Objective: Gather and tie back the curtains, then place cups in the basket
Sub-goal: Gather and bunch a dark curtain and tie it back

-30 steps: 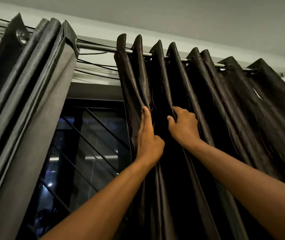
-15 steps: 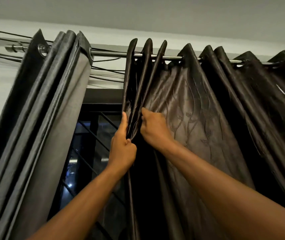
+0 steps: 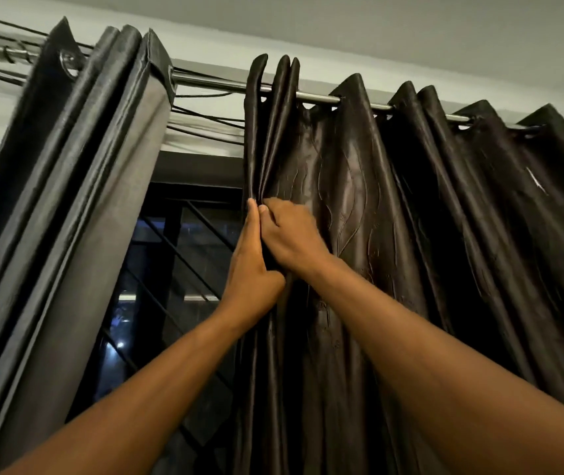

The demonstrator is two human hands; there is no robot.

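A dark brown curtain (image 3: pixel 410 217) with a faint leaf pattern hangs from a metal rod (image 3: pixel 212 84) on the right. Its left edge is bunched into three tight folds. My left hand (image 3: pixel 251 269) presses flat against the outer side of those folds, fingers straight and upward. My right hand (image 3: pixel 290 234) grips the folds from the other side, fingers curled into the cloth, thumb beside my left fingertips. A grey curtain (image 3: pixel 78 200) hangs gathered at the left of the rod. No cups or basket are in view.
Between the two curtains a dark window (image 3: pixel 184 269) with a diagonal metal grille shows. Black cables (image 3: pixel 205 121) run along the wall under the rod. The ceiling is close above.
Both hands slid left with the brown curtain's edge, packing its first folds tighter and flattening the panel beside them. My hands have come together around the folds.
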